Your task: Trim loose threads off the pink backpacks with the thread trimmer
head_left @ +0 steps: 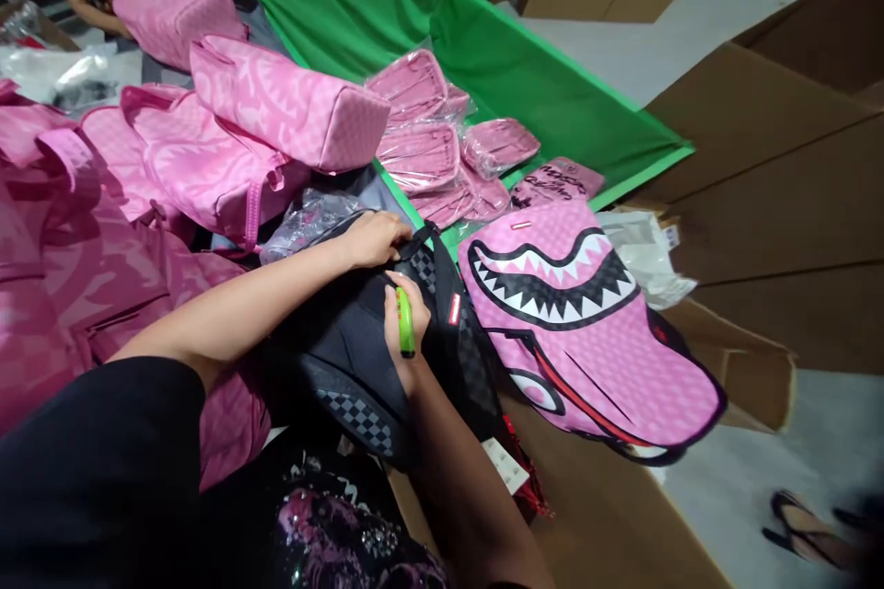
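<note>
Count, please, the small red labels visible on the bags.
2: one label on the black bag, the other label near the upper edge of the pink shark-mouth bag. More may be hidden.

Light is dim, clear plastic [81,72] glares, and outer edges seem blurred.

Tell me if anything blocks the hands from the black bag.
Nothing visible does. The left hand is on the black bag near its top; the right hand, gripping a green tool, is close against it. The pink bag lies to the right, not between.
</note>
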A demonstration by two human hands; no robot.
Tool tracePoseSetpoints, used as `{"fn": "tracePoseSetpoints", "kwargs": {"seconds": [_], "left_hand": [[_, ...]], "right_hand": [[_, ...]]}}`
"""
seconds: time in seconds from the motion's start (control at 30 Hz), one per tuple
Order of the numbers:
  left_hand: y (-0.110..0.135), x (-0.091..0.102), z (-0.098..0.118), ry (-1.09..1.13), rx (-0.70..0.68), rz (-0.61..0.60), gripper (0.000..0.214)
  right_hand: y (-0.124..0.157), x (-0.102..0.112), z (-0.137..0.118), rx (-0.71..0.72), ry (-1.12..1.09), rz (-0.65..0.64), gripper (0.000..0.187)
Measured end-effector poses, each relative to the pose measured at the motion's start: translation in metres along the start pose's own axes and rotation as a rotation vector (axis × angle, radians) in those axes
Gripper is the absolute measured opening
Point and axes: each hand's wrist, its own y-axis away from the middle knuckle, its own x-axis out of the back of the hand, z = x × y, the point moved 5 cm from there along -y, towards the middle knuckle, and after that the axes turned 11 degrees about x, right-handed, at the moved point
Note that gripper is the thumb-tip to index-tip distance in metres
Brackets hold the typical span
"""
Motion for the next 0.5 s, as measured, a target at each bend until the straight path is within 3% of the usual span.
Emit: {"fn": "tracePoseSetpoints", "kwargs": {"seconds": [0.13, 0.27, 0.37, 0.43, 0.5], "left_hand": [[-0.004, -0.015, -0.011, -0.027, -0.152, 0.08, 0.031], [0.006, -0.024, -0.012, -0.127, -0.246, 0.161, 0.036], [0.015, -0.026, -0.006, -0.252, -0.291, 0.111, 0.074], [0.019, -0.03, -0.002, -0.359, -0.275, 0.019, 0.107], [0.021, -0.033, 0.0, -0.441, -0.226, -0.049, 0.124]], "right_hand": [[0.021, -0.002, -0.013, 0.232, 0.076, -0.133, 0.019], [0.04, -0.004, -0.012, 0.365, 0.065, -0.165, 0.026], [0.046, -0.004, -0.013, 0.411, 0.052, -0.194, 0.036], [0.047, -0.004, -0.016, 0.415, 0.057, -0.207, 0.036], [0.046, -0.004, -0.021, 0.409, 0.062, -0.194, 0.032]]}}
